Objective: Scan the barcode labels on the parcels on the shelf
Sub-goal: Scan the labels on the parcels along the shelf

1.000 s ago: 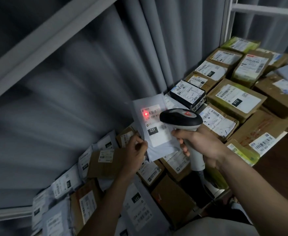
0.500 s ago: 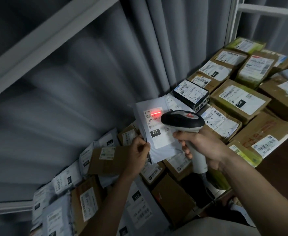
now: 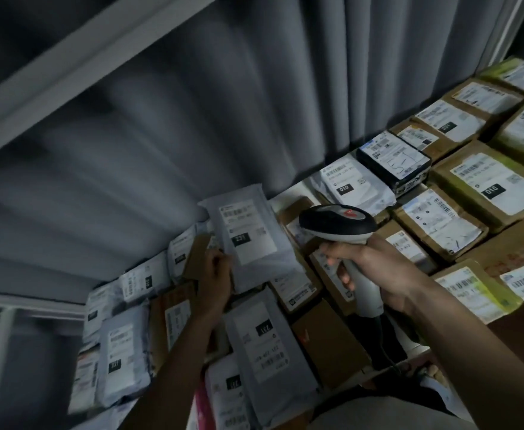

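Head view showed the left hand (image 3: pixel 215 276) pinching the lower edge of a grey mailer (image 3: pixel 251 237), tilted up above the parcels packed on the shelf (image 3: pixel 288 193). The right hand (image 3: pixel 375 271) gripped the handle of a barcode scanner (image 3: pixel 336 223), its head just beside the mailer's label (image 3: pixel 248 232).

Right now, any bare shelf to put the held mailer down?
Hardly any. One pale strip of bare shelf shows at the back, between the curtain and the white 010 mailer. Elsewhere parcels lie edge to edge or overlap. Left hand holds the grey mailer up; right hand grips the scanner.
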